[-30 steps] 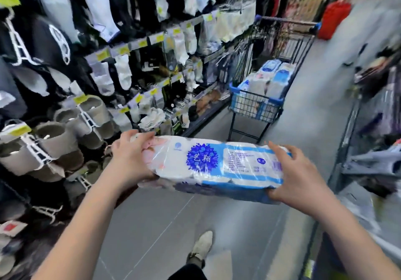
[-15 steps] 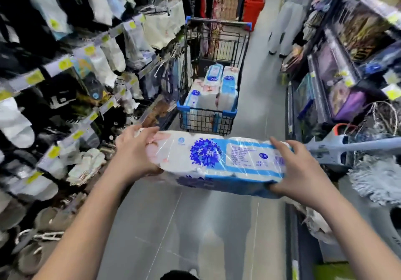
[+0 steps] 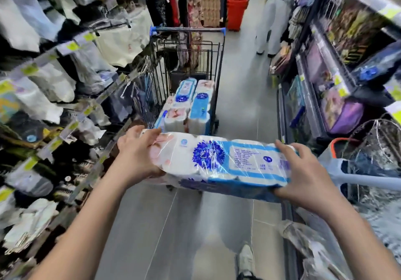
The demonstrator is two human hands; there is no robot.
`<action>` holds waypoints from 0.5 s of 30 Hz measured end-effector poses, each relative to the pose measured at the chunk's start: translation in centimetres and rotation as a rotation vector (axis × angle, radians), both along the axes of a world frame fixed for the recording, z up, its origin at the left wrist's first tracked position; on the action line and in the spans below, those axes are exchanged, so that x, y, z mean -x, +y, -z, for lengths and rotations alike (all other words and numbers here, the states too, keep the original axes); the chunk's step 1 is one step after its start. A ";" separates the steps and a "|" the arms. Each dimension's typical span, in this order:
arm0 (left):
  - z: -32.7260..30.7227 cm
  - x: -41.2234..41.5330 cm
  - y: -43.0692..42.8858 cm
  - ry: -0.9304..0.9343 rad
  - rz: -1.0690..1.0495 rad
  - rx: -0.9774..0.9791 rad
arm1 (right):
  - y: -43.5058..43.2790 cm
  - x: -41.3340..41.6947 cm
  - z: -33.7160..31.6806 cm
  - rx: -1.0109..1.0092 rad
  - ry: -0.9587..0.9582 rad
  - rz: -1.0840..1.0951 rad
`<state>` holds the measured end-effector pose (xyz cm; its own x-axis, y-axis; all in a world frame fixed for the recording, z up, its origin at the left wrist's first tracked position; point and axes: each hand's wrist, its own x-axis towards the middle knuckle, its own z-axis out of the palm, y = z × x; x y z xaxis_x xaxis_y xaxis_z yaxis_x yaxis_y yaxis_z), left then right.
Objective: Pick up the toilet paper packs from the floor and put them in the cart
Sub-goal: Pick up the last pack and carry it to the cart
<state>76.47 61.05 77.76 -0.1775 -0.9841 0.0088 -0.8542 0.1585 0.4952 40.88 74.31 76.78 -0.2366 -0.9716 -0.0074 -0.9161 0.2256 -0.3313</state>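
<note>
Two bare forearms reach forward towards the shopping cart (image 3: 219,73), carrying one toilet paper pack (image 3: 217,160) level and crosswise in the air, just short of the cart's near end. The left hand (image 3: 138,151) grips the pack's left end, fingers curled over its top. The right hand (image 3: 303,171) clasps the right end, fingers spread across the blue label and thumb against the near edge. Several more packs (image 3: 191,104) lie piled inside the cart. Beyond the cart stand a red basket (image 3: 237,10) and another person (image 3: 271,23). Left of the cart hang racks of socks (image 3: 65,84). Nearer than the cart, a pale shoe (image 3: 245,258) rests on the grey floor (image 3: 152,225).
</note>
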 end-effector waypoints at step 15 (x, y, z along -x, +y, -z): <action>-0.9 15.2 -16.4 -0.072 -0.126 -0.052 | -21.7 16.9 -0.8 -0.043 0.017 -0.144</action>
<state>61.22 44.69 78.67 -0.0505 -0.9974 -0.0506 -0.8992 0.0234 0.4368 23.94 52.66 77.54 -0.0958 -0.9943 -0.0472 -0.9453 0.1057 -0.3087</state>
